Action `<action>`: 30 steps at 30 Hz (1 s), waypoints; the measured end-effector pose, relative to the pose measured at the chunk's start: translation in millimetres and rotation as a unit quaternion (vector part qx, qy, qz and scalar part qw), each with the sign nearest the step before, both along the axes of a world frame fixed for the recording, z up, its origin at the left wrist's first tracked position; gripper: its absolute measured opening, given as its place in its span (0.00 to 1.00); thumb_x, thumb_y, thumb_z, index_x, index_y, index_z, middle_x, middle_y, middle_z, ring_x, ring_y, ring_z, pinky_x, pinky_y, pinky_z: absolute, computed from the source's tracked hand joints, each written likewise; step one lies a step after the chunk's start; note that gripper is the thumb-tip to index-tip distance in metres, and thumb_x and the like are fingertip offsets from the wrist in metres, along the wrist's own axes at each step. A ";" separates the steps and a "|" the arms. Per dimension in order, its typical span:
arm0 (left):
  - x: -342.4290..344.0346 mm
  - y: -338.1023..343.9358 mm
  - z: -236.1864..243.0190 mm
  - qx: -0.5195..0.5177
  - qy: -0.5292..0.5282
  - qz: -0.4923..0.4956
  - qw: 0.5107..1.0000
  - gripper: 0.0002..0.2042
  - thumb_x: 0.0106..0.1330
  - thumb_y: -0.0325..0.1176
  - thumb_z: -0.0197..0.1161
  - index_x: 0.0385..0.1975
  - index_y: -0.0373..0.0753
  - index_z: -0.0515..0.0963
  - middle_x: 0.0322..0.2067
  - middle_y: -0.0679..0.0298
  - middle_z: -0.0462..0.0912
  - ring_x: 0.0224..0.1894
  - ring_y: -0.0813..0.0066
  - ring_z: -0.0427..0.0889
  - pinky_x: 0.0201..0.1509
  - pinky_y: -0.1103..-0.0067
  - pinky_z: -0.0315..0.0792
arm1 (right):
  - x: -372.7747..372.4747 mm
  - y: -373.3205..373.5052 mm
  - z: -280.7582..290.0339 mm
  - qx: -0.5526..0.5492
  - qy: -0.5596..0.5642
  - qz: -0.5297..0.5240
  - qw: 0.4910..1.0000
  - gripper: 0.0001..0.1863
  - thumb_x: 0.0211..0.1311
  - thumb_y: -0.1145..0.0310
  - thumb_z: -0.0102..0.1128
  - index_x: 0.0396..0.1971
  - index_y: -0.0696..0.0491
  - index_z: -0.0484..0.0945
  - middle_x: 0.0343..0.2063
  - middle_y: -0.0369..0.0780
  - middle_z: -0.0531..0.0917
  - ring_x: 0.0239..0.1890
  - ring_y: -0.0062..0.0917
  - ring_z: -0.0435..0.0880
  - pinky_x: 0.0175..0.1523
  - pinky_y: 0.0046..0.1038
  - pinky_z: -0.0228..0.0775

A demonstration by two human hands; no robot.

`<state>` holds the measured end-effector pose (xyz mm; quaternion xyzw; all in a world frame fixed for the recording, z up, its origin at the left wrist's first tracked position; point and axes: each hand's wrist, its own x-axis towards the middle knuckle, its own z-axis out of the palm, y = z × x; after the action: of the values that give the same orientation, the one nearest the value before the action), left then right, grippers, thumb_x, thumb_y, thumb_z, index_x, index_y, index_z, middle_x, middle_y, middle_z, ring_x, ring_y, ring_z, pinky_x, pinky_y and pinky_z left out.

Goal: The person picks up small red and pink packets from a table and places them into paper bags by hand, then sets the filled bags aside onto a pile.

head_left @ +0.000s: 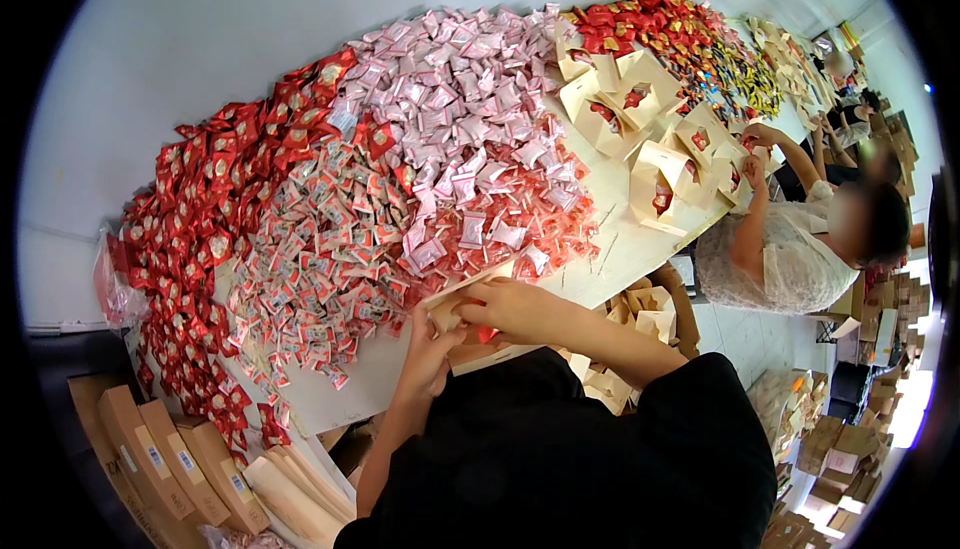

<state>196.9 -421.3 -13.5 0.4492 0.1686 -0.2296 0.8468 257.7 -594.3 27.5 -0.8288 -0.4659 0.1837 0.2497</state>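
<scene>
My left hand (428, 347) and my right hand (512, 310) both grip a small cream-coloured open paper box (482, 352) at the near edge of a long white table (620, 239). A red wrapped sweet shows inside the box between my fingers. Just beyond my hands lies a big heap of wrapped sweets: pink and white ones (450, 99), pale red-printed ones (330, 239) and bright red ones (215, 199).
Several open cream boxes (640, 109) with red sweets stand farther along the table. A person in a white top (780, 259) works there, others beyond. Flat cardboard boxes (160, 459) lie stacked at lower left, and more cream boxes (640, 314) sit below the table edge.
</scene>
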 end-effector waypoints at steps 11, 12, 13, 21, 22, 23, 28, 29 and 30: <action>11.8 4.6 23.3 -0.026 -0.023 0.039 0.999 0.21 0.55 0.17 0.48 0.48 0.38 0.53 0.47 0.55 0.66 0.50 0.65 0.72 0.49 0.73 0.73 | 16.8 7.7 27.4 0.145 0.070 -0.107 0.981 0.26 0.39 0.73 0.64 0.44 0.51 0.69 0.45 0.41 0.70 0.42 0.37 0.76 0.42 0.32 0.71; 13.0 3.9 20.6 -0.027 -0.034 0.045 0.998 0.21 0.55 0.17 0.48 0.48 0.39 0.53 0.48 0.56 0.66 0.50 0.65 0.72 0.49 0.73 0.74 | 17.5 8.5 28.4 0.148 0.057 -0.104 0.982 0.26 0.38 0.73 0.65 0.44 0.51 0.69 0.45 0.41 0.70 0.42 0.37 0.76 0.42 0.32 0.71; 14.1 3.1 15.0 -0.027 -0.046 0.052 0.997 0.21 0.55 0.17 0.48 0.48 0.39 0.53 0.48 0.56 0.66 0.50 0.65 0.72 0.49 0.73 0.74 | 18.2 6.5 24.8 0.120 0.037 -0.110 0.986 0.27 0.38 0.72 0.65 0.44 0.52 0.69 0.45 0.41 0.71 0.41 0.37 0.76 0.42 0.31 0.71; 13.3 6.5 16.4 -0.053 -0.051 0.068 0.995 0.23 0.53 0.18 0.52 0.48 0.41 0.54 0.49 0.58 0.65 0.50 0.69 0.71 0.51 0.74 0.71 | 26.3 0.6 40.0 0.261 0.115 -0.174 0.943 0.29 0.39 0.72 0.68 0.46 0.55 0.68 0.40 0.40 0.73 0.39 0.27 0.76 0.37 0.22 0.68; 13.5 6.2 14.5 -0.047 -0.056 0.062 0.995 0.24 0.53 0.18 0.52 0.48 0.41 0.54 0.49 0.58 0.65 0.51 0.70 0.71 0.52 0.74 0.71 | 25.2 8.3 41.6 0.255 0.084 -0.138 0.953 0.30 0.39 0.72 0.68 0.47 0.54 0.68 0.42 0.42 0.72 0.42 0.30 0.75 0.40 0.25 0.68; 13.6 5.7 14.2 -0.051 -0.059 0.066 0.995 0.24 0.53 0.18 0.52 0.48 0.41 0.54 0.49 0.59 0.65 0.51 0.70 0.70 0.52 0.74 0.71 | 24.1 12.7 42.4 0.247 0.053 -0.101 0.962 0.30 0.39 0.71 0.67 0.48 0.54 0.67 0.44 0.43 0.70 0.44 0.33 0.74 0.42 0.27 0.68; 8.9 10.5 13.2 -0.041 -0.062 0.079 0.994 0.24 0.52 0.18 0.53 0.48 0.40 0.54 0.47 0.61 0.65 0.51 0.71 0.70 0.51 0.76 0.71 | 17.7 10.6 32.0 0.205 0.033 -0.106 0.972 0.22 0.42 0.72 0.64 0.42 0.54 0.71 0.47 0.43 0.70 0.50 0.37 0.70 0.50 0.32 0.66; 8.6 11.2 15.6 -0.044 -0.060 0.080 0.994 0.25 0.51 0.18 0.53 0.49 0.40 0.54 0.47 0.61 0.65 0.51 0.71 0.69 0.51 0.76 0.71 | 14.9 7.4 27.6 0.184 0.050 -0.102 0.976 0.19 0.43 0.72 0.63 0.40 0.54 0.72 0.46 0.42 0.70 0.48 0.36 0.71 0.49 0.32 0.66; 8.7 12.0 19.9 -0.047 -0.058 0.081 0.994 0.25 0.51 0.18 0.53 0.49 0.40 0.54 0.47 0.61 0.64 0.51 0.71 0.69 0.51 0.76 0.71 | 12.3 6.0 24.7 0.163 0.066 -0.098 0.979 0.17 0.43 0.72 0.62 0.37 0.54 0.74 0.46 0.41 0.71 0.47 0.35 0.71 0.49 0.31 0.67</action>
<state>205.6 -409.2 6.3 0.4060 0.1436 -0.1419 0.8913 269.9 -588.3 52.2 -0.8047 -0.3884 0.1337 0.4287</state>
